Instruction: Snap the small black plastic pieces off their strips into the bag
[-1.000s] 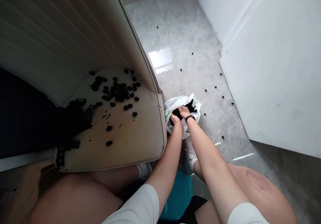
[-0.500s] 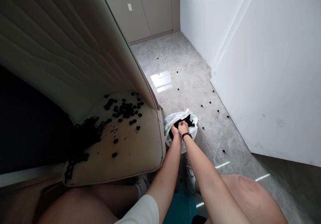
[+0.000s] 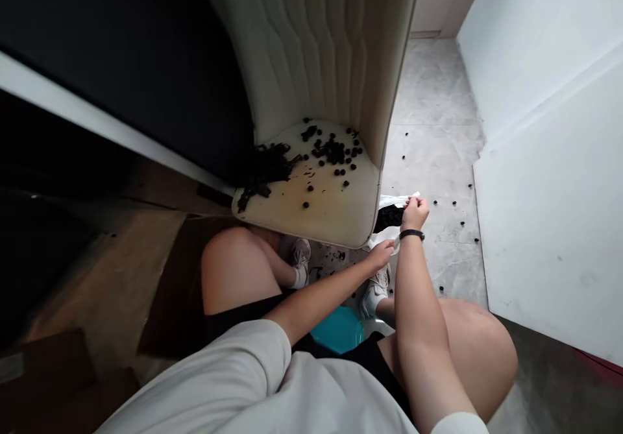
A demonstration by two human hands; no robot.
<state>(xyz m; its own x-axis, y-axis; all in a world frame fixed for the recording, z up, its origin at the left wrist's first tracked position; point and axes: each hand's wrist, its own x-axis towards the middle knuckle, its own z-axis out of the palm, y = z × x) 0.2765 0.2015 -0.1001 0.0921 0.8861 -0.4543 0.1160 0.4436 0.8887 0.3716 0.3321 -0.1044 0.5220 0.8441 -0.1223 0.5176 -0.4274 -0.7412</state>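
A white plastic bag (image 3: pixel 387 235) stands on the floor by the seat's front right corner, its mouth spread and dark black material (image 3: pixel 390 218) inside. My right hand (image 3: pixel 415 213), with a black band on the wrist, pinches the bag's rim at the far right. At the near side, my left hand (image 3: pixel 382 255) has its fingers closed on the bag's edge. Left of the bag is a beige padded chair (image 3: pixel 335 217). On its stained seat lie a cluster of small black round pieces (image 3: pixel 335 152) and a heap of black strips (image 3: pixel 272 163).
Several black round pieces (image 3: pixel 454 202) are scattered over the grey tile floor (image 3: pixel 433 103). A white panel (image 3: pixel 545 194) stands at the right. Below me is a turquoise stool (image 3: pixel 339 330). Brown cardboard (image 3: pixel 48 369) lies at lower left, and a dark panel with a pale edge (image 3: pixel 111 122) rises behind.
My view has swung left, so chair and bag appear further right. My hands have come out of the bag's middle and moved apart to its rim.
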